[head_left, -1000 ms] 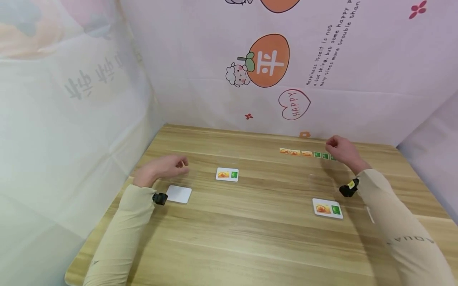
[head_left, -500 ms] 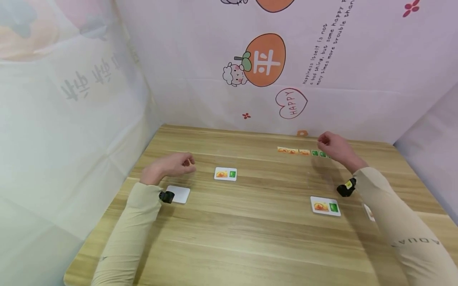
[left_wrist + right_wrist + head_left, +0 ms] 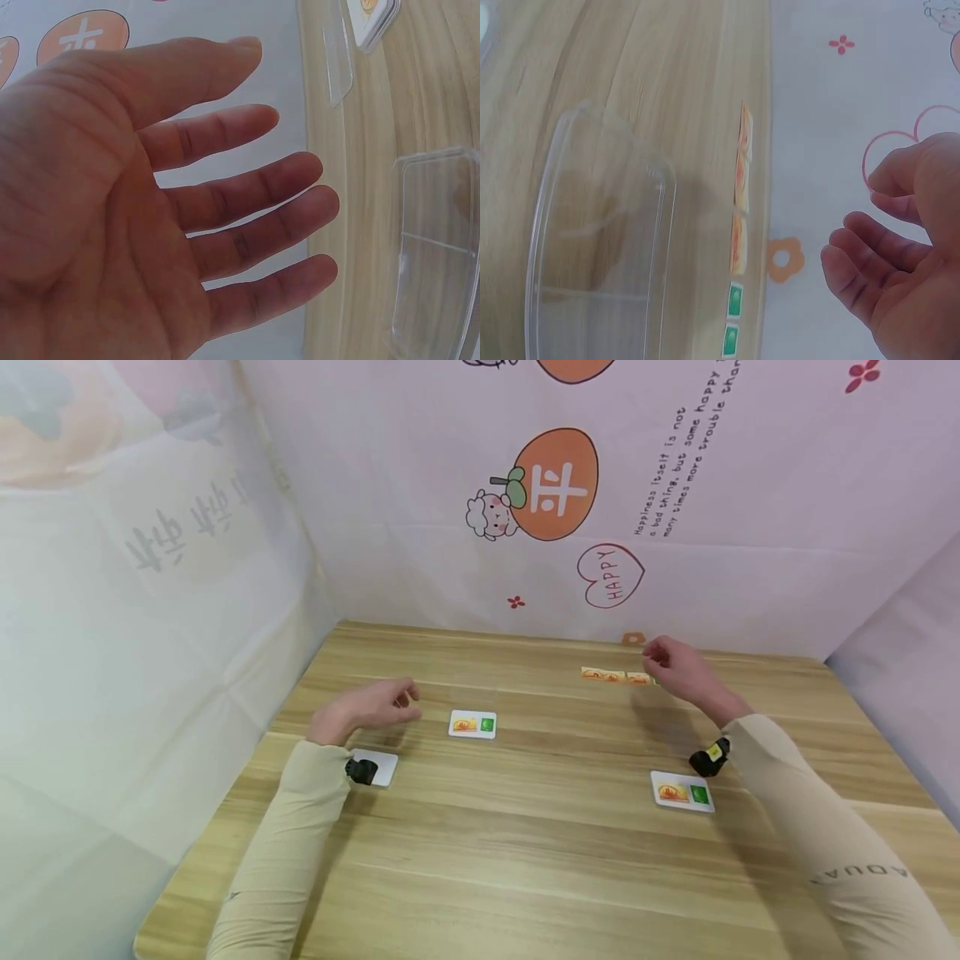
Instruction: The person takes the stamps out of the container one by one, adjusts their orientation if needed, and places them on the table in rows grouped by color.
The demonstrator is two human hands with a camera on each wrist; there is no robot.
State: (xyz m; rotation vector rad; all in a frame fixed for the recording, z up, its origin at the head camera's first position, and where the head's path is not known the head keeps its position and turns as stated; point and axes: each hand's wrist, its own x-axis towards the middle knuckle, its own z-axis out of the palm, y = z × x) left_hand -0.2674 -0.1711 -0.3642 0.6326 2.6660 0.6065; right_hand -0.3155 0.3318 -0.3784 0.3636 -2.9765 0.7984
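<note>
My left hand hovers over the left of the table, between a blank white card and a white card with orange and green pictures. In the left wrist view its fingers are spread and relaxed, with nothing held. At the back right, my right hand hangs above a row of small orange picture pieces and green square pieces. Its thumb and index finger come together, the other fingers curl loosely, and nothing shows between them. In the head view this hand covers most of the green pieces.
A second picture card lies at the right, below the right wrist. Clear plastic boxes stand on the table: one in the left wrist view, another in the right wrist view. Behind the table hangs a printed cloth.
My right hand has moved left along the row, from the far green pieces toward the orange ones. My left hand has shifted right toward the picture card, its fingers loosening.
</note>
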